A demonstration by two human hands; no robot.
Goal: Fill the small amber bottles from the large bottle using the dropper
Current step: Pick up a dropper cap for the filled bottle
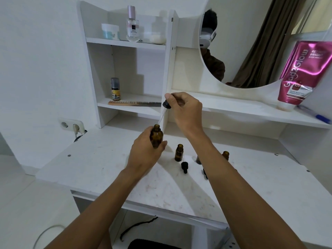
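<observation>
Scuffed white desk (107, 168) | my left hand (143, 153) grips round amber glass bottle (156, 136) | my right hand (186, 109) pinches black-bulbed dropper (165, 105), clear tube at its mouth

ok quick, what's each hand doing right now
Left hand: grips the large amber bottle.
Right hand: pinches the dropper by its bulb.

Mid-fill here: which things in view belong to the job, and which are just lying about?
Job: large amber bottle, gripped by left hand; dropper, pinched by right hand; small amber bottle; second small bottle; loose dropper cap.
Lying about: comb, perfume bottle, white jar, pink tube, blue pen.
</observation>
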